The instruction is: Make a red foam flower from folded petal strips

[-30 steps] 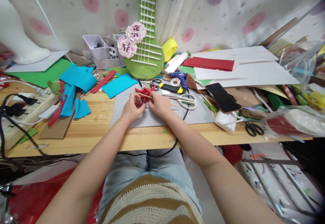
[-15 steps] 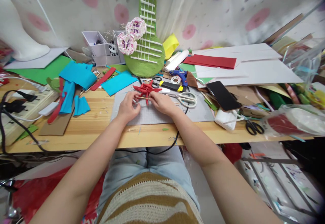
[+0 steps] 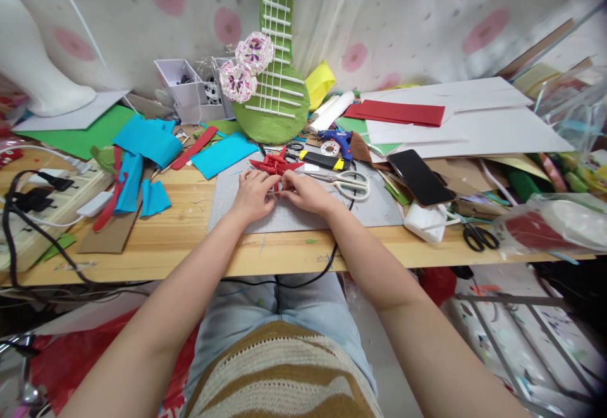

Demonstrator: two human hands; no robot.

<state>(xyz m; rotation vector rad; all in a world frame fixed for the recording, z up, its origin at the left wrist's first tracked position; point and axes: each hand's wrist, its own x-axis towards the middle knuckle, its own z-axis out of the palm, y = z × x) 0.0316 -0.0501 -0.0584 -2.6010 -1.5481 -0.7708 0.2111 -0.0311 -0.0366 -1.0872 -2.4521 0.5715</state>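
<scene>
My left hand (image 3: 255,196) and my right hand (image 3: 307,193) meet over the grey cutting mat (image 3: 374,212), fingertips closed in a pinch. Between them runs a thin stick (image 3: 275,193), mostly covered by the fingers. Just beyond the fingertips lies a red pointed star-like piece (image 3: 275,163) of folded paper or fabric; its near part is hidden behind my hands. To the right of it rest white-handled scissors (image 3: 352,184) and a black-and-yellow utility knife (image 3: 322,160).
A green guitar-shaped craft piece (image 3: 272,124) stands at the back. Behind the knife lies a blue glue gun (image 3: 339,142). Blue paper (image 3: 224,154) sits left of the mat, a phone (image 3: 420,178) to the right. A black cable (image 3: 334,250) hangs over the front edge.
My hands have drawn closer together, and the left fingers have turned over toward the right, covering more of the thin stick. The view has shifted slightly.
</scene>
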